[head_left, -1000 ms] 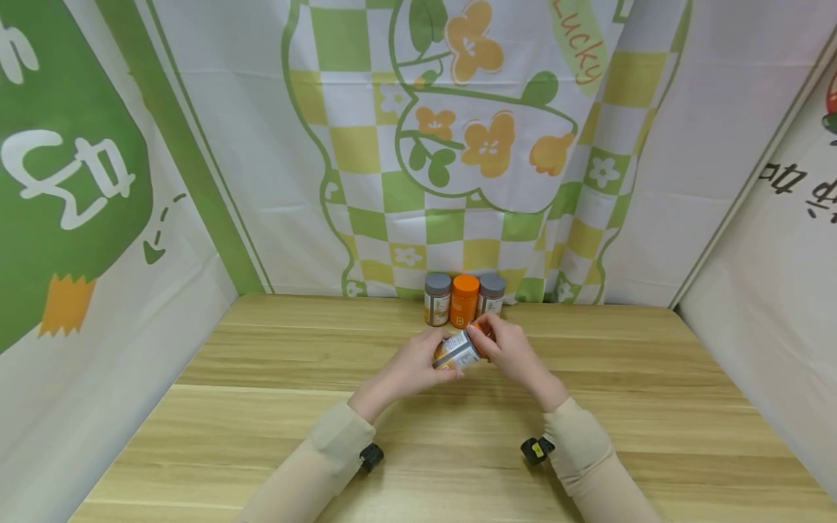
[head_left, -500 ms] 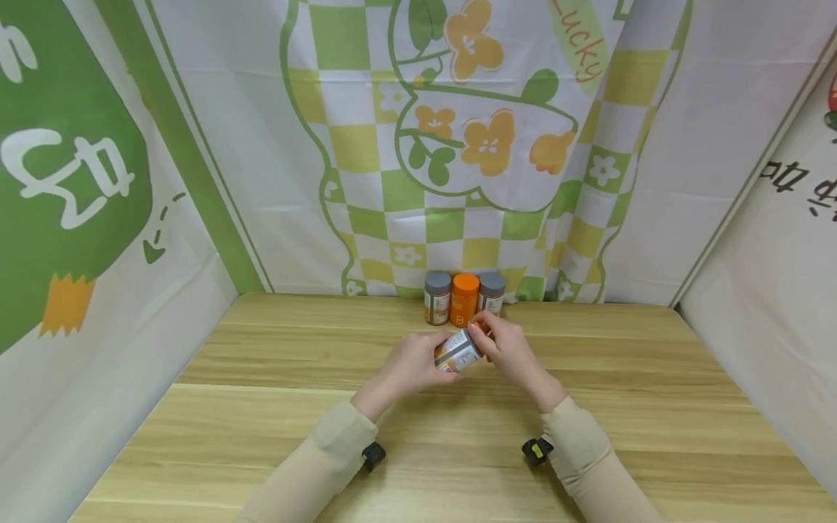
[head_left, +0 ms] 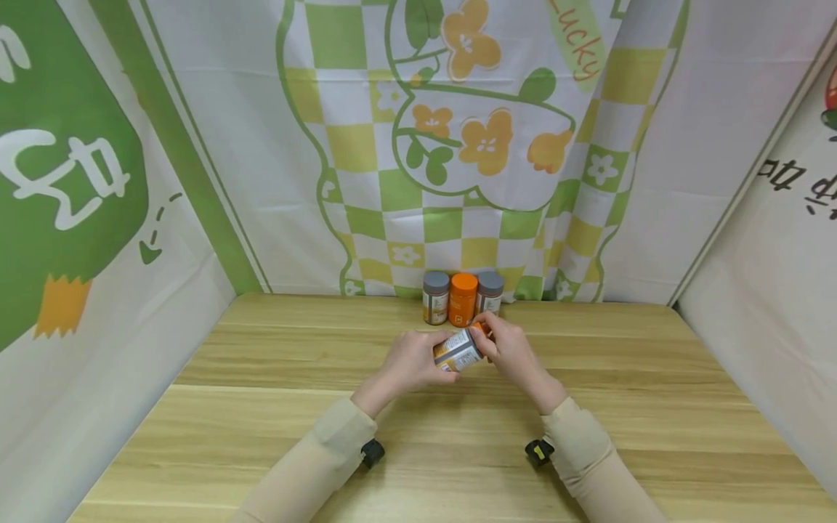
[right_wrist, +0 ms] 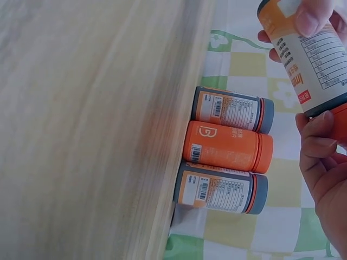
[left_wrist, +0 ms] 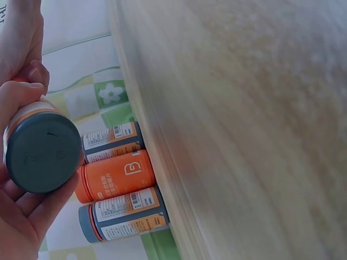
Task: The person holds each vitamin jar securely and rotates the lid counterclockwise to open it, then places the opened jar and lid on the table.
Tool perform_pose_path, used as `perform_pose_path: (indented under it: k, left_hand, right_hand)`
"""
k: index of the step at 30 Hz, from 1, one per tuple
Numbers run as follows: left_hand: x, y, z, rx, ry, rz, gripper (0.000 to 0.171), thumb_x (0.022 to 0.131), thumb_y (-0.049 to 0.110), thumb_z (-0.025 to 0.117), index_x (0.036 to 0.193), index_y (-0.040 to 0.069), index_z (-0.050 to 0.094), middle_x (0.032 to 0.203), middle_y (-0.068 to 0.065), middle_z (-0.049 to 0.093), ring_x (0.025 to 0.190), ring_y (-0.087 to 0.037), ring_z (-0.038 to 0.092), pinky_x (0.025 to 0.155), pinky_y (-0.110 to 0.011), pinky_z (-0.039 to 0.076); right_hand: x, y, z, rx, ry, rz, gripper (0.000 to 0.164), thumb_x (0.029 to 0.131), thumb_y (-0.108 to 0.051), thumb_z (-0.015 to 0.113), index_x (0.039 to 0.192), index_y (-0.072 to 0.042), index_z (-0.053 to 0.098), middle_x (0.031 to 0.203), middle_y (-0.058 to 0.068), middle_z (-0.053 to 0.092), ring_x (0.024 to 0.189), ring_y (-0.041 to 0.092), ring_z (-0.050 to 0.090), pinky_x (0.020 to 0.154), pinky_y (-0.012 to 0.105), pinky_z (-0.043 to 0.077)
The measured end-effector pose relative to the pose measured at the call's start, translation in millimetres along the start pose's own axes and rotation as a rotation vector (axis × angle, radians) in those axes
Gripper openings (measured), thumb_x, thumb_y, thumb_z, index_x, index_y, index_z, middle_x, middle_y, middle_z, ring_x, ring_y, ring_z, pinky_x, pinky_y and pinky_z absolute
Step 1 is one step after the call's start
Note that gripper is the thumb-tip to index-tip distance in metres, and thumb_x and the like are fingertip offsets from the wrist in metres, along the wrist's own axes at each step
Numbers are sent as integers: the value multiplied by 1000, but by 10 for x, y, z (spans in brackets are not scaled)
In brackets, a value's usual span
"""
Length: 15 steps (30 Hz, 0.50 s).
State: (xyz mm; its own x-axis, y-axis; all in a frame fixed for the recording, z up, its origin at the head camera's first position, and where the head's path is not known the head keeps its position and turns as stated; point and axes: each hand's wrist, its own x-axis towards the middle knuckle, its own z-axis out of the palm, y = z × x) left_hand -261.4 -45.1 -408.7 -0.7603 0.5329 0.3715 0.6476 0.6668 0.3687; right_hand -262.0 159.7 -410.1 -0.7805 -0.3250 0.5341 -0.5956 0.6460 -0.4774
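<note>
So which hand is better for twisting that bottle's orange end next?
Probably the right hand: it already pinches the orange end, while the left hand grips the bottle around its label.

Smooth plastic jar (head_left: 458, 352), wood-grain table (head_left: 451, 457), cloth backdrop (head_left: 484, 196)

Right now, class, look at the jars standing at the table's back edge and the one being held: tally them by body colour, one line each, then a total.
Jars with white-and-orange labels: 3 (left standing jar, right standing jar, held jar)
Orange jars: 1 (middle standing jar)
Total: 4
</note>
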Motion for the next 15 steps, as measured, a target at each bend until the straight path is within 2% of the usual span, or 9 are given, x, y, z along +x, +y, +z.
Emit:
perform_pose_path:
  k: [15]
  left_hand:
    - [23,-16,4,3,-7,17,53,64,38,81,111,17,69,78,6,68,60,-3,53,52,-18,40]
  right_hand:
    - [-25,20,-5,-25,6,-32,17,96,-21,53,99,-5,57,75,6,60,51,4,46,43,18,41]
